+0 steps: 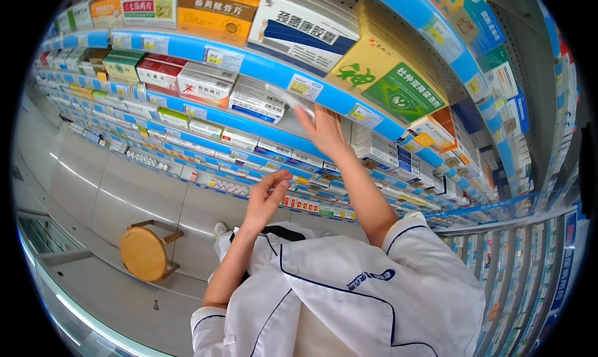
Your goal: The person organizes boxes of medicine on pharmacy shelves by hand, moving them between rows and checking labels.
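Observation:
My right hand [325, 129] reaches into the second shelf level, under the blue price rail [266, 72]; its fingertips are blurred and partly hidden beside a whitish blurred item. Whether it grips anything cannot be told. Just left of it stand white-and-blue medicine boxes [256, 105]. My left hand [268, 200] hangs in front of the lower shelves with fingers slightly curled, and nothing shows in it. On the upper shelf above my right hand are a large white-and-blue carton [301, 32] and a gold-and-green carton [390, 76].
Shelves with rows of medicine boxes curve away on both sides. An open orange-and-white box [437, 130] stands at the upper right. On the floor at left is a round wooden stool [144, 253], near a glass display counter [70, 305]. More shelving [504, 273] stands at lower right.

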